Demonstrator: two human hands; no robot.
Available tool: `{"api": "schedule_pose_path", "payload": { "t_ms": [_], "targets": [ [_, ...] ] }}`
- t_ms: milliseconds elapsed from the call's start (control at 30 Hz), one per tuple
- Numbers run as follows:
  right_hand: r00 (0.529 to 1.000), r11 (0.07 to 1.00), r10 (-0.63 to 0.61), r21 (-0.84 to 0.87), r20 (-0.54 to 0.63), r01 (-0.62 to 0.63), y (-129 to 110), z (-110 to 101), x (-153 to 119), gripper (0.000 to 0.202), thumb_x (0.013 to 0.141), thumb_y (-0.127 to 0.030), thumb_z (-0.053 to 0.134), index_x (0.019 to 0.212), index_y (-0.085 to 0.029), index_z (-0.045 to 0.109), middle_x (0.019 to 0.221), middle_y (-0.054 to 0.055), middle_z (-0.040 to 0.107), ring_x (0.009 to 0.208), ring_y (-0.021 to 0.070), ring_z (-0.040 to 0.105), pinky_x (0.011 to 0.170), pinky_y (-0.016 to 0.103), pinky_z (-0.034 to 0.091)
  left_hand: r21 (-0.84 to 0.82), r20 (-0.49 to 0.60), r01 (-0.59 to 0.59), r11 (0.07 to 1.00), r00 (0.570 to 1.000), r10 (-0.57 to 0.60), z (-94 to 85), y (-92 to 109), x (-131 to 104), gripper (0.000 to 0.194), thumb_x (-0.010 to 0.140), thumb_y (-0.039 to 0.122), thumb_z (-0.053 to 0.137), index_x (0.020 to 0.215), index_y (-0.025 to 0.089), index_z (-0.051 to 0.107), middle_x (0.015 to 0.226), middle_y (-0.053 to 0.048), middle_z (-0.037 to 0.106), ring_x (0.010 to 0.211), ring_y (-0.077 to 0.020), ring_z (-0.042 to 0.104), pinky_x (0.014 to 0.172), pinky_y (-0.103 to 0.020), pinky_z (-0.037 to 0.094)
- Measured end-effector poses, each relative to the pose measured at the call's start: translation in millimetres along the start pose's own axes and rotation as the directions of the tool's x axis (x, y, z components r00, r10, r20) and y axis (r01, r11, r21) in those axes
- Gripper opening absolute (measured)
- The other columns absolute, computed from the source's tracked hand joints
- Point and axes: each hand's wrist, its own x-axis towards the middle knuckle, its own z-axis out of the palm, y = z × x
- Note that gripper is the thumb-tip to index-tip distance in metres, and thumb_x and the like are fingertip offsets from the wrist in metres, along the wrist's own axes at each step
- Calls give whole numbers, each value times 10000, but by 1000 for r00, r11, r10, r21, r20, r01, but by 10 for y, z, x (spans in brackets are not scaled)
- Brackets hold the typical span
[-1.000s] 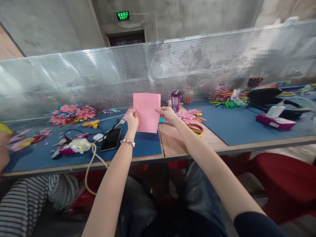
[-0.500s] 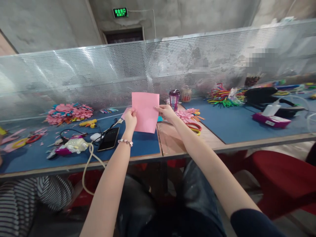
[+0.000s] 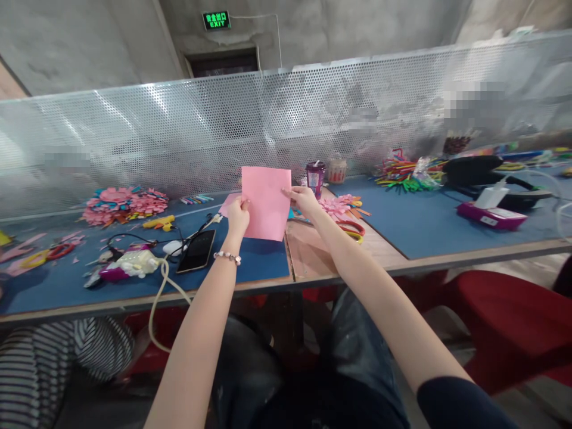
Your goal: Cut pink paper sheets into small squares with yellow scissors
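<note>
A flat pink sheet of paper (image 3: pixel 267 204) is held upright above the table, near its middle. My left hand (image 3: pixel 238 217) pinches its left edge between thumb and fingers. At the right edge, my right hand (image 3: pixel 302 200) has the sheet between its closed fingers. More pink paper (image 3: pixel 228 204) lies on the table behind my left hand. Scissors with red and yellow handles (image 3: pixel 353 229) rest under my right forearm, beside a pile of pink cut pieces (image 3: pixel 339 207).
A phone (image 3: pixel 196 251), cables and a glue gun (image 3: pixel 129 265) lie left of my arms. A purple cup (image 3: pixel 315 177) stands behind my right hand. Farther right are colourful pipe cleaners (image 3: pixel 409 173) and a magenta box (image 3: pixel 491 216). A striped sleeve shows at lower left.
The pink sheet and both my hands have shifted slightly to the right in the view. My grip on the sheet looks the same.
</note>
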Motion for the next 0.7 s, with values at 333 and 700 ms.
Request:
{"api": "schedule_pose_path", "payload": {
  "t_ms": [333,700],
  "targets": [
    [1000,1000,11,25,9,-11,-23,-67,32,202,919,-291,581,1032,-128,622,979,41,664,814,139,650,718,320,558,20,15,-6,1000,1000,5,39,-11,-4,136,892,227,503,888,142,609,839,-53,641,800,-182,588,791,-338,437],
    [988,995,103,2,113,-104,11,-77,-18,185,918,-294,586,937,-118,639,890,24,678,760,124,657,699,305,562,47,-20,-6,999,1000,7,-13,22,-6,130,875,218,469,821,179,580,818,-87,653,812,-240,594,771,-331,416]
  ]
}}
